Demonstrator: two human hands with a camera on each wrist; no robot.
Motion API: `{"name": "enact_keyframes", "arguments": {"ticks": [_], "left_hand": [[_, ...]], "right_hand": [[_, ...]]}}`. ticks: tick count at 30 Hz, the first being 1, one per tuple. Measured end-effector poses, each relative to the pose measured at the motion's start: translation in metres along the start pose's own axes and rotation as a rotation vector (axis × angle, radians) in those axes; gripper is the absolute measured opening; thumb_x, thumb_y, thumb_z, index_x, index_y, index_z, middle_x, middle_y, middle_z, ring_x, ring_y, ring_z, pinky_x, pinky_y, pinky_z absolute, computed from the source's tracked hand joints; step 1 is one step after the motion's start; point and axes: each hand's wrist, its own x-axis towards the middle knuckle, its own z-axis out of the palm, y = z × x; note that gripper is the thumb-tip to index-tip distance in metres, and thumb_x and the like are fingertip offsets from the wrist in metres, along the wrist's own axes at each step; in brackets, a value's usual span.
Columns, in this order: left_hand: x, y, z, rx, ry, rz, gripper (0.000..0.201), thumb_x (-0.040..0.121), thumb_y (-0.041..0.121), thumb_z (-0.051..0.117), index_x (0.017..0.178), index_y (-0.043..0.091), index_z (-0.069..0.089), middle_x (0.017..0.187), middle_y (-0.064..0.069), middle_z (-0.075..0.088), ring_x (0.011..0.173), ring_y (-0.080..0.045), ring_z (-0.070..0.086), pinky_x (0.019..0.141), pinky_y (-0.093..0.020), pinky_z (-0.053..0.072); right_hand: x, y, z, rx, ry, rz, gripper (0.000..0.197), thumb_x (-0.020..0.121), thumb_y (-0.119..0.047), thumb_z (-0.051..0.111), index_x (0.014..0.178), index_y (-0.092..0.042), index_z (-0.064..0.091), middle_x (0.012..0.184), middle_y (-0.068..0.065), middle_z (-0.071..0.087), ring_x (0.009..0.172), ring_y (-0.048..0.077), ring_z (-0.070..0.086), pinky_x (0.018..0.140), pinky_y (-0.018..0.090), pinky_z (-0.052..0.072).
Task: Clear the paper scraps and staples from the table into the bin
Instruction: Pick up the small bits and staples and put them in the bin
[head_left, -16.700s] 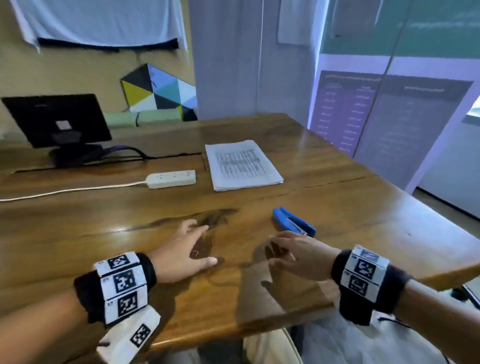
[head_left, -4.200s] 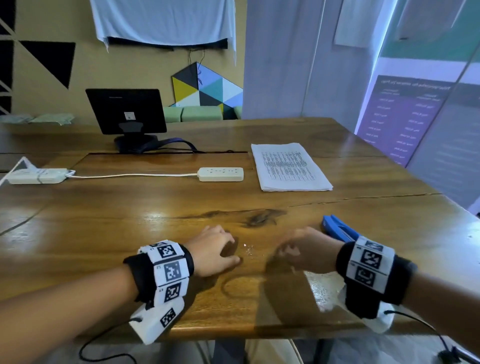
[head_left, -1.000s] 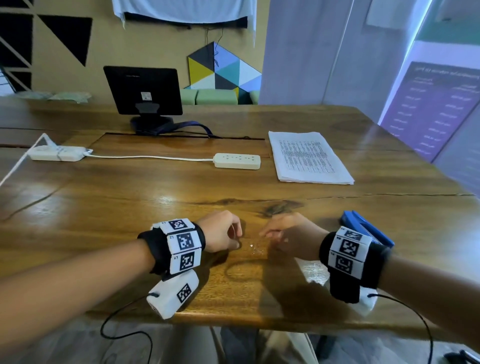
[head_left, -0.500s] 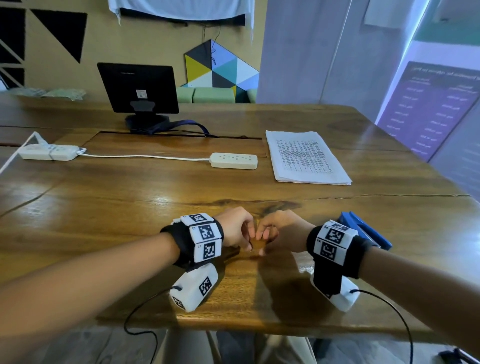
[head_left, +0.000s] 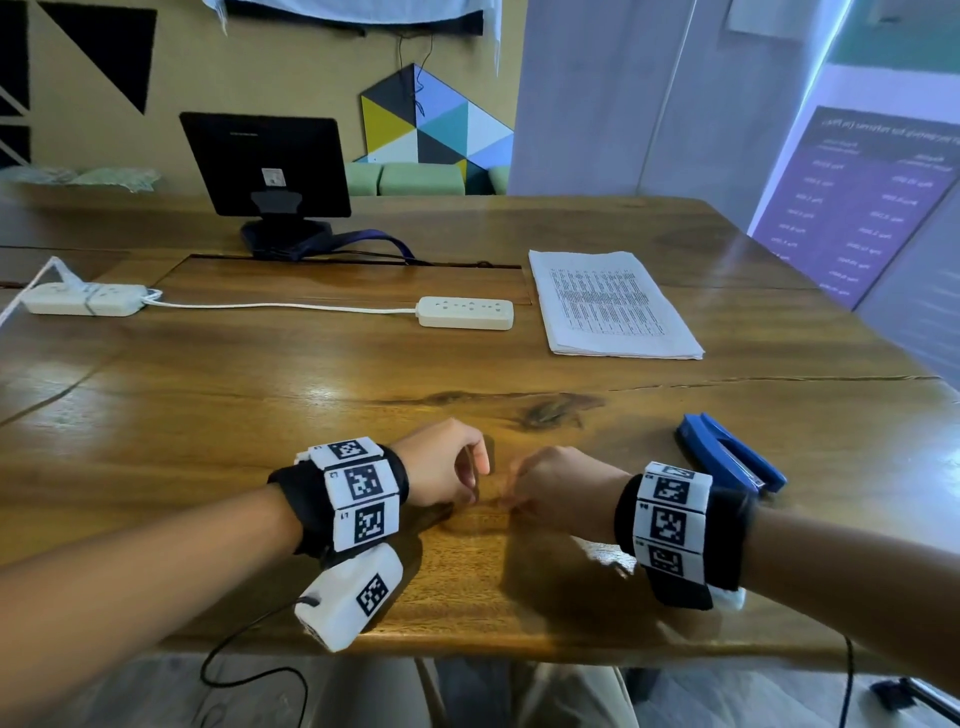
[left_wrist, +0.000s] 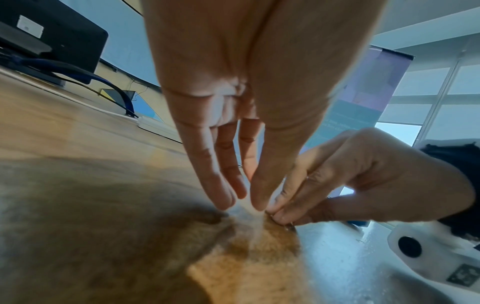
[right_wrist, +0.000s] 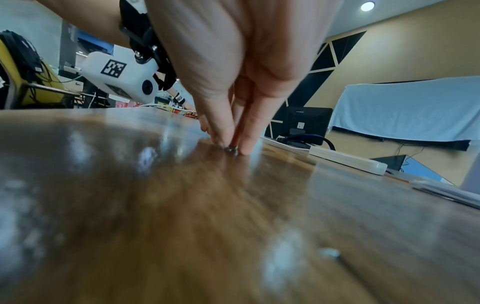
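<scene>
No legible text on the printed papers (head_left: 613, 306) or purple poster (head_left: 852, 208).

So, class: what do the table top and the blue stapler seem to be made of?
Table top: wood, glossy varnish, judging by its grain, dark knot and window glare. Stapler: smooth blue shell, plastic or painted metal; the look leaves it open.
</scene>
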Motion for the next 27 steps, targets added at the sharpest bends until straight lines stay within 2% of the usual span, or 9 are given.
{"name": "enact_keyframes", "arguments": {"ticks": [2,7,9,12,16,18,20,24,27], "left_hand": [[0.002,0.004,0.002,0.023,-0.015,0.013,0.022,0.077,0.012,0.073,0.095,0.019,0.062,0.093,0.0,0.069,0.088,-0.016,0.065,0.081,-0.031,0.051],[0.007,0.01,0.006,0.066,-0.024,0.021,0.02,0.078,0.012,0.072,0.095,0.018,0.064,0.094,-0.001,0.07,0.09,-0.016,0.065,0.084,-0.034,0.053],[0.008,0.011,0.006,0.08,-0.026,0.02,0.018,0.078,0.011,0.072,0.092,0.019,0.064,0.095,-0.001,0.07,0.091,-0.017,0.065,0.085,-0.034,0.053],[0.007,0.012,0.004,0.101,-0.022,0.025,0.018,0.077,0.012,0.073,0.084,0.023,0.061,0.097,-0.001,0.069,0.093,-0.016,0.063,0.083,-0.031,0.052],[0.006,0.013,0.004,0.131,-0.011,0.008,0.018,0.076,0.015,0.073,0.083,0.022,0.059,0.093,0.002,0.065,0.091,-0.015,0.06,0.077,-0.027,0.047],[0.005,0.014,0.005,0.145,-0.013,-0.005,0.019,0.077,0.015,0.073,0.081,0.023,0.056,0.083,0.006,0.061,0.086,-0.014,0.058,0.073,-0.026,0.045],[0.004,0.014,0.005,0.161,-0.015,-0.01,0.022,0.076,0.016,0.073,0.078,0.024,0.054,0.077,0.009,0.056,0.084,-0.014,0.056,0.072,-0.027,0.045],[0.001,0.013,0.004,0.168,-0.024,-0.019,0.021,0.075,0.017,0.075,0.079,0.026,0.056,0.087,0.005,0.061,0.09,-0.016,0.059,0.08,-0.032,0.05],[0.0,0.012,0.004,0.16,-0.023,-0.028,0.018,0.075,0.018,0.075,0.089,0.021,0.063,0.091,0.002,0.065,0.091,-0.017,0.061,0.082,-0.032,0.052]], "right_hand": [[0.0,-0.002,0.0,0.021,0.018,0.026,0.029,0.095,-0.014,0.048,0.12,-0.017,0.064,0.121,0.003,0.062,0.112,0.016,0.056,0.101,0.026,0.043],[0.002,-0.003,-0.003,0.035,0.028,0.068,0.026,0.093,-0.013,0.051,0.113,-0.019,0.067,0.119,-0.001,0.063,0.112,0.015,0.055,0.102,0.028,0.041],[0.004,-0.004,-0.005,0.071,0.032,0.093,0.023,0.091,-0.012,0.054,0.105,-0.016,0.071,0.113,0.002,0.066,0.107,0.018,0.058,0.099,0.03,0.044],[0.009,0.0,-0.008,0.16,0.011,0.183,0.017,0.086,-0.012,0.059,0.098,-0.008,0.071,0.102,0.012,0.069,0.098,0.027,0.063,0.088,0.035,0.049],[0.018,-0.002,-0.016,0.276,-0.029,0.244,0.014,0.082,-0.007,0.065,0.09,-0.011,0.075,0.091,0.002,0.071,0.087,0.015,0.064,0.086,0.023,0.049],[0.022,-0.003,-0.019,0.376,-0.053,0.29,0.013,0.077,-0.002,0.068,0.086,-0.007,0.075,0.08,0.001,0.068,0.08,0.011,0.062,0.083,0.023,0.051],[0.024,-0.003,-0.02,0.385,-0.025,0.299,0.013,0.07,-0.001,0.072,0.079,-0.009,0.076,0.073,-0.003,0.067,0.075,0.009,0.061,0.081,0.024,0.054],[0.025,0.001,-0.016,0.438,-0.009,0.306,0.02,0.063,-0.002,0.075,0.061,-0.021,0.07,0.068,-0.004,0.068,0.068,0.007,0.061,0.071,0.022,0.055],[0.026,0.003,-0.014,0.476,0.005,0.316,0.018,0.062,-0.004,0.076,0.061,-0.021,0.071,0.076,0.003,0.073,0.069,0.008,0.064,0.072,0.024,0.057]]}}
